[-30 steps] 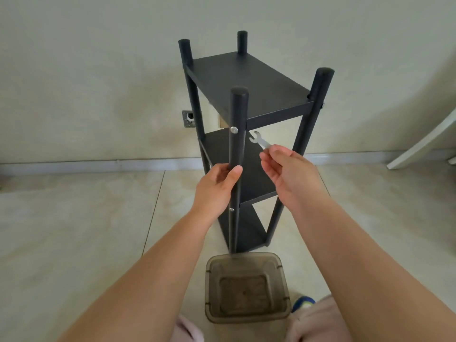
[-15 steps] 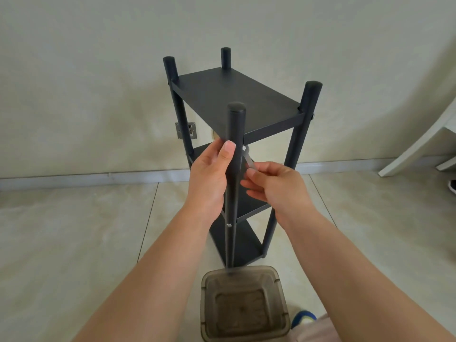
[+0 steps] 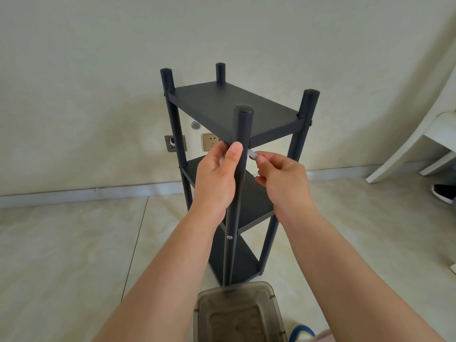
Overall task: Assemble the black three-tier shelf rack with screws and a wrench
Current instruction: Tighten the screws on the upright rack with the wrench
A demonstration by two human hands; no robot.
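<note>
The left hand (image 3: 217, 178) grips the rack's (image 3: 237, 107) near post (image 3: 240, 134) just under the top shelf, while the right hand (image 3: 283, 178) pinches the wrench (image 3: 252, 154) beside it.

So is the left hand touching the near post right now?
Touching. The head view shows the left hand wrapped around the near post, thumb pressed flat on its front.

one rack (image 3: 229, 107), two hands (image 3: 217, 178) (image 3: 283, 178), one wrench (image 3: 253, 154), one plastic bin (image 3: 237, 314)
</note>
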